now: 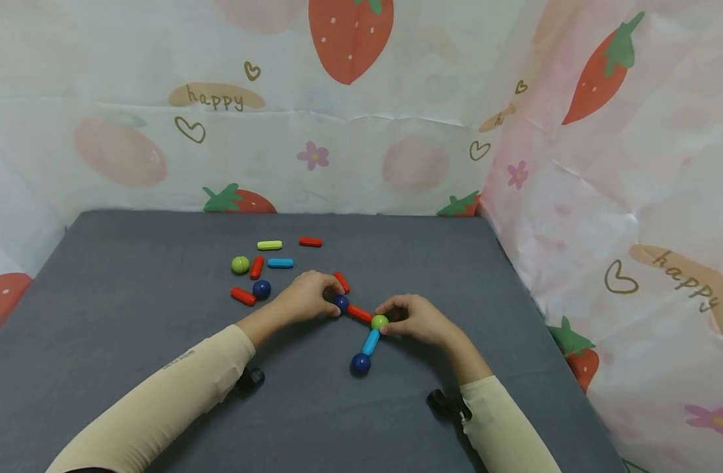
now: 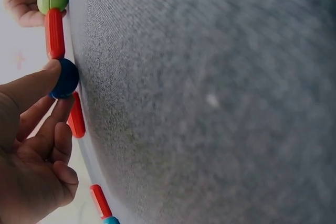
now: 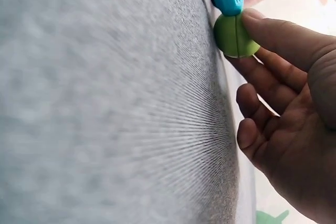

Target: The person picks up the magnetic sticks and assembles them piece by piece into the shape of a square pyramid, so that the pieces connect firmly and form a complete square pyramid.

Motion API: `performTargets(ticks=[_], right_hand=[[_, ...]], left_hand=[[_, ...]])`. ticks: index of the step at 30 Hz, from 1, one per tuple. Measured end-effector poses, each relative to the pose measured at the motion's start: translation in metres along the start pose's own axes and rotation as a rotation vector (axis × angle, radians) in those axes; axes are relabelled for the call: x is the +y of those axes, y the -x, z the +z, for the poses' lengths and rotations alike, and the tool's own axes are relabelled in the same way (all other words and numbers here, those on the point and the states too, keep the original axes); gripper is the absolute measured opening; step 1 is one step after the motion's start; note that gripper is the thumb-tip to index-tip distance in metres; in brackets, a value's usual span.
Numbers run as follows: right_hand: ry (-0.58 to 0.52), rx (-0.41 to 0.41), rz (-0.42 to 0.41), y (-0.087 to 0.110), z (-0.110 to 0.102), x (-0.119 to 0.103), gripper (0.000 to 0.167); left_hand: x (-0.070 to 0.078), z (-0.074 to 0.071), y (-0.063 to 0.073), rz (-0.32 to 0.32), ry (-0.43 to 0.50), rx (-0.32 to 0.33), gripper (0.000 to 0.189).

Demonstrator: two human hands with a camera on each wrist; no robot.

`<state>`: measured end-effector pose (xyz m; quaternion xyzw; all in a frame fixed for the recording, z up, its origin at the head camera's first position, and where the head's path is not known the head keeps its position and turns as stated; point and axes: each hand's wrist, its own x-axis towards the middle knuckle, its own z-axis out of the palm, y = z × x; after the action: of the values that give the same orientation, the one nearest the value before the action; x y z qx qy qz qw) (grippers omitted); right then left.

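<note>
Strawberry-printed sheeting [image 1: 349, 151] backs the grey cloth [image 1: 444, 263] and rises along its right edge. Joining rods and balls looks to be the step in hand: the chain [image 1: 359, 314] lies between the two hands, right of the loose pieces. Its next move, I judge, calls for a steady hold on both balls while the joint between them is pressed or checked, then a choice of the next rod.

Furthest left are a loose green ball [image 1: 240, 265] and, below it, a red rod [image 1: 244, 295] close against a loose blue ball [image 1: 261, 289]. Another red piece [image 1: 257, 267], a yellow rod [image 1: 269, 245], a blue rod [image 1: 280, 263] and a further red one [image 1: 311, 242] lie above.

Next comes the left hand [image 1: 305, 295], thumb and fingers pinching the chain's dark blue ball [image 1: 340, 303]. A near rod [image 1: 342, 282], red, lies just beyond; whether it joins that ball I cannot tell. From the ball, a ridged red link [image 2: 54, 33] slants down to a glossy green ball [image 1: 380, 322] with a seam round it. There the chain bends back: a light blue link [image 1: 371, 342] runs down leftward to an end ball [image 1: 361, 364], dark blue. At far right, the right hand [image 1: 419, 320] pinches the green ball between thumb and fingers.
</note>
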<state>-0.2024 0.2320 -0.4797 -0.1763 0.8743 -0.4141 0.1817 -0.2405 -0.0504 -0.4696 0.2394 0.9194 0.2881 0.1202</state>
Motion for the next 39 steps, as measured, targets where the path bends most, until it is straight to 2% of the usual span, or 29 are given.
performTargets(ticks=[12, 21, 28, 39], right_hand=[[-0.021, 0.024, 0.007, 0.015, 0.009, -0.005, 0.026], [-0.003, 0.104, 0.058, 0.021, 0.018, -0.008, 0.025], [-0.018, 0.158, 0.068, 0.024, 0.022, -0.009, 0.027], [-0.025, 0.24, 0.106, 0.022, 0.03, -0.012, 0.028]], left_hand=[[0.012, 0.006, -0.008, 0.006, -0.029, 0.049, 0.027], [0.015, 0.011, -0.019, 0.01, -0.022, 0.077, 0.024], [0.008, 0.0, -0.025, 0.039, -0.004, 0.1, 0.025], [-0.009, -0.013, -0.039, 0.039, -0.086, 0.09, 0.036]])
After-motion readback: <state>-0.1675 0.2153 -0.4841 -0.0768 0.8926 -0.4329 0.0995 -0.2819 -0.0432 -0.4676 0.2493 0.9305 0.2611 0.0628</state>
